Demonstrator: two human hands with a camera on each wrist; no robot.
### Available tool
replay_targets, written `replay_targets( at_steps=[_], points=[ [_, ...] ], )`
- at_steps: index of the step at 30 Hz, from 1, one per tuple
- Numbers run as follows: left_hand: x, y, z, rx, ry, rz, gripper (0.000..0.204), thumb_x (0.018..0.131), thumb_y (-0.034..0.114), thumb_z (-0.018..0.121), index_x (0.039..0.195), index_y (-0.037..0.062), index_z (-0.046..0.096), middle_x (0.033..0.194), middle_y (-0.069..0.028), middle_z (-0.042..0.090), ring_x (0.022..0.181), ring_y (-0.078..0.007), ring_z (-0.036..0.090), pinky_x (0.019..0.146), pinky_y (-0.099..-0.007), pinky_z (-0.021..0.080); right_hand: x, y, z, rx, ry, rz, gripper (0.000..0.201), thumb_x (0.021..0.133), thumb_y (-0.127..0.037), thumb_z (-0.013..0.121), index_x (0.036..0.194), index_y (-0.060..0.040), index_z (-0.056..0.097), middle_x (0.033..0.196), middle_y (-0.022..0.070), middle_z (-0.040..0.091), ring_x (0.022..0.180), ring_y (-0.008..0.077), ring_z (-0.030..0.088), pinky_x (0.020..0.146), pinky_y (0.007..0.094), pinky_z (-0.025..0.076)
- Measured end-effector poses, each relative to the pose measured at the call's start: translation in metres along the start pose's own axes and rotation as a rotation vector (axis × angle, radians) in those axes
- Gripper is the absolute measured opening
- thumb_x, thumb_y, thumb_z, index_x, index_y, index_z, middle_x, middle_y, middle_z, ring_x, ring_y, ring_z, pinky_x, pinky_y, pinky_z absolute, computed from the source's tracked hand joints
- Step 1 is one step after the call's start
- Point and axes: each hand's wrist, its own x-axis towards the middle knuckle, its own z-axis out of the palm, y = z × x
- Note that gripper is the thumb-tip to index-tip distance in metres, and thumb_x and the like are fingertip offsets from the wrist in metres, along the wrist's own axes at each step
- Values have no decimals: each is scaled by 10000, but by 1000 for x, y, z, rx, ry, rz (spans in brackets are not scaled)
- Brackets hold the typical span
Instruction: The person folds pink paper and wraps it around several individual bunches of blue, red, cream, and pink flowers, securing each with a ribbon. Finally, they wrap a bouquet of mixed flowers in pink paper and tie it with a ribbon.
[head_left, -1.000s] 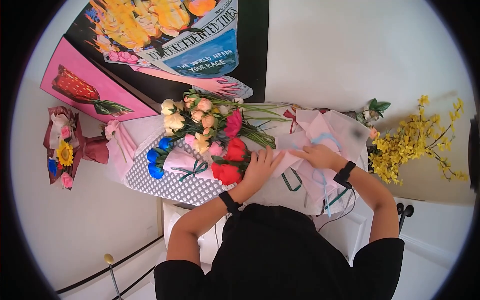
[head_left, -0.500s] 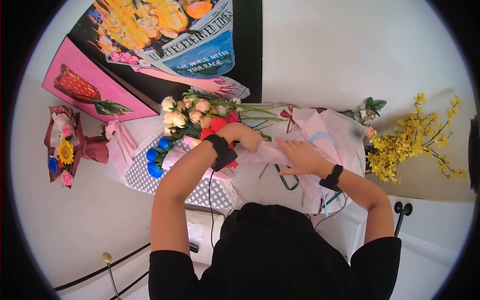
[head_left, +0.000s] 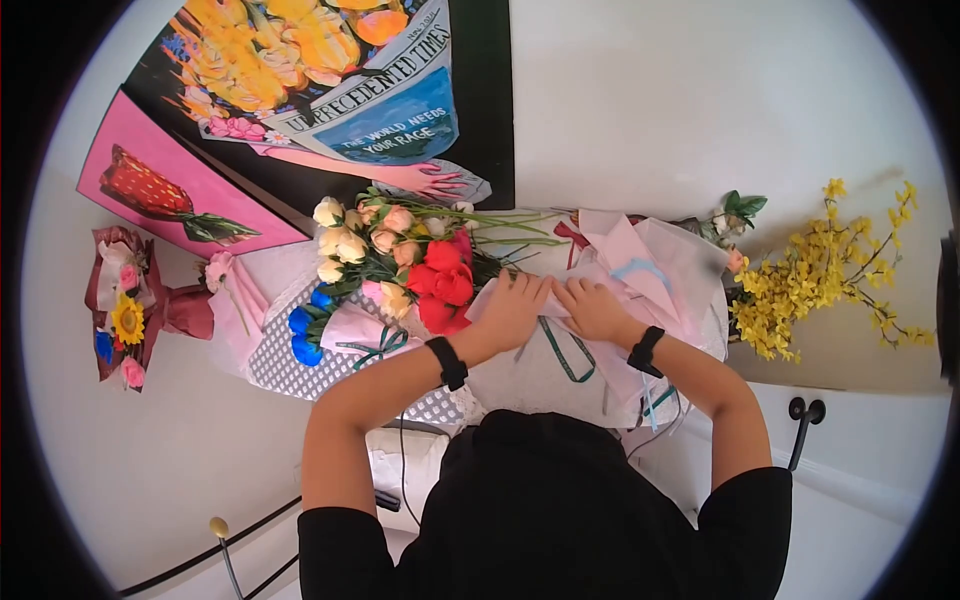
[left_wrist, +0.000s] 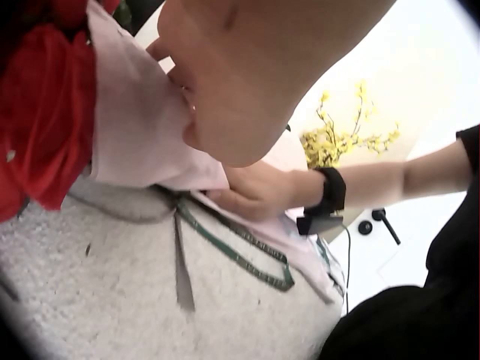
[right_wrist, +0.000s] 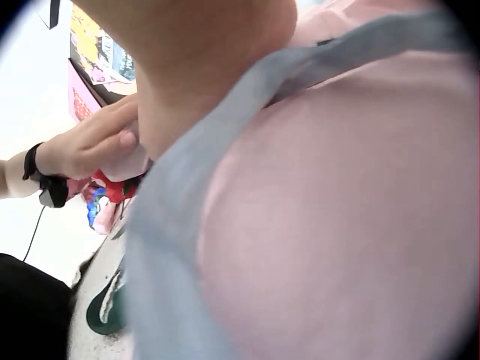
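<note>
The big poster (head_left: 330, 100) on the wall reads "UNPRECEDENTED TIMES" and "THE WORLD NEEDS YOUR RAGE". On the tabletop (head_left: 510, 375) lies pink wrapping paper (head_left: 640, 265) beside the red roses (head_left: 445, 285). The left hand (head_left: 515, 305) and right hand (head_left: 592, 308) press it flat, fingers spread, near the tabletop's front edge.

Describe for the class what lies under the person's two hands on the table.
Both the left hand and right hand press flat on pale pink wrapping paper. A green ribbon emerges below them. Whatever lies beneath the paper is covered.
</note>
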Motion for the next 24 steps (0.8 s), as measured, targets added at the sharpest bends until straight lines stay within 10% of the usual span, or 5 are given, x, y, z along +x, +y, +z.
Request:
replay_targets(
  at_steps=[16, 18, 24],
  points=[
    [-18, -9, 34, 419, 313, 69, 447, 820, 238, 453, 1241, 88, 442, 1027, -102, 498, 890, -229, 475, 820, -435, 386, -16, 23, -25, 256, -97, 30, 529, 688, -114, 500, 1201, -5, 437, 883, 164, 524, 736, 322, 550, 654, 431, 456],
    [-17, -13, 21, 424, 328, 75, 444, 806, 231, 464, 1226, 87, 455, 987, -83, 494, 862, -214, 469, 798, -414, 384, -19, 46, -34, 352, 275, -81, 502, 645, -97, 490, 1136, 5, 485, 875, 167, 511, 831, 337, 522, 728, 441, 430],
    [-24, -30, -21, 442, 345, 110, 443, 778, 201, 490, 1206, 89, 466, 907, -50, 483, 807, -191, 459, 767, -381, 385, -31, 105, -46, -15, 136, 373, 323, 634, -129, 508, 926, 9, 525, 899, 170, 547, 866, 348, 511, 757, 427, 417]
  ],
)
